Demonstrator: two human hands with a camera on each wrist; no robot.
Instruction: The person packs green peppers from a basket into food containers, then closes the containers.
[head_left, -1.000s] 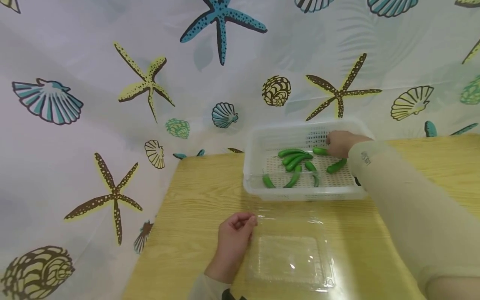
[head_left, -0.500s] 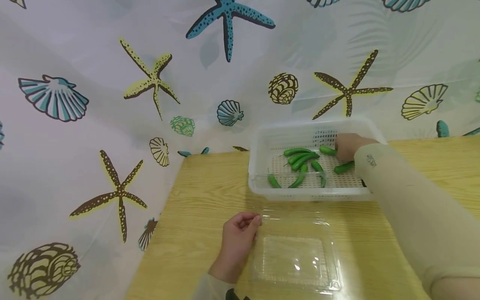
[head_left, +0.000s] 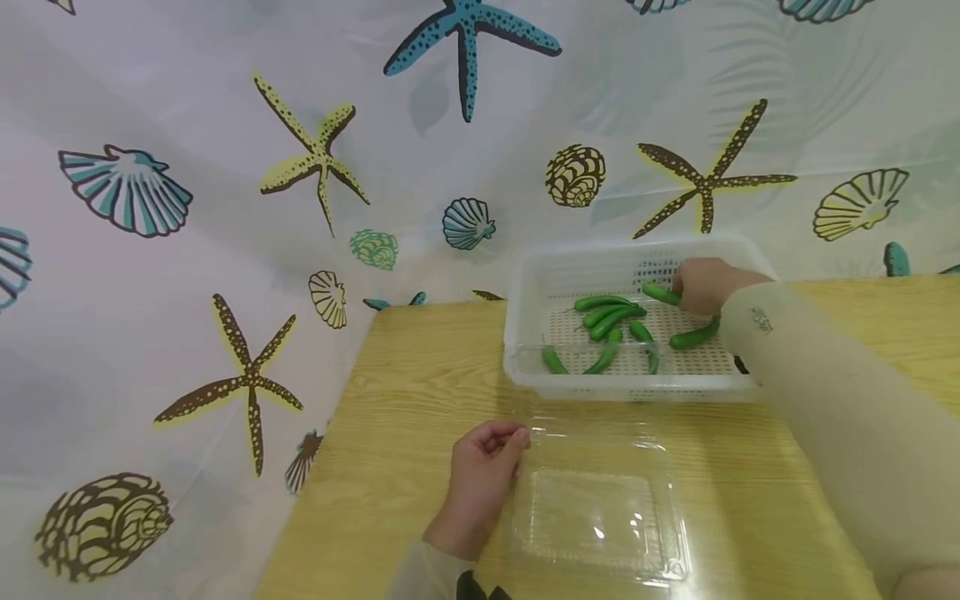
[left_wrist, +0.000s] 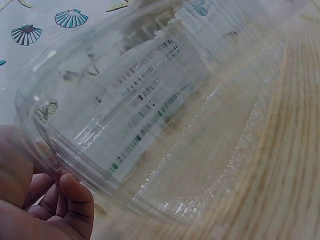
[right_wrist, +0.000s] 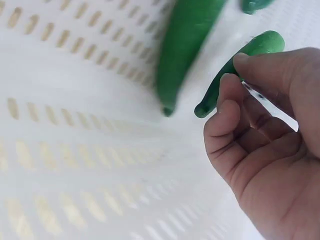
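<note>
My right hand (head_left: 708, 285) reaches into a white plastic basket (head_left: 637, 385) and pinches a green chili pepper (head_left: 660, 293) between thumb and fingertips. In the right wrist view that held chili pepper (right_wrist: 265, 44) slants past the fingertips, and a larger chili pepper (right_wrist: 187, 45) lies nearer the camera. Several more chili peppers (head_left: 611, 321) are on the basket's floor. My left hand (head_left: 480, 475) grips the left rim of a clear plastic container (head_left: 588, 517) in front of the basket. Thumb and fingers close on that rim in the left wrist view, where the container (left_wrist: 165, 150) fills the middle.
Both the basket and the container stand on a wood-grain table (head_left: 420, 367). Behind the table and along its left hangs a pale cloth (head_left: 405, 167) printed with starfish and shells. The basket has raised slotted walls.
The right hand has lifted slightly with the chili pepper, which now sits more tilted. The left hand keeps its grip on the container. The head view has shifted a little.
</note>
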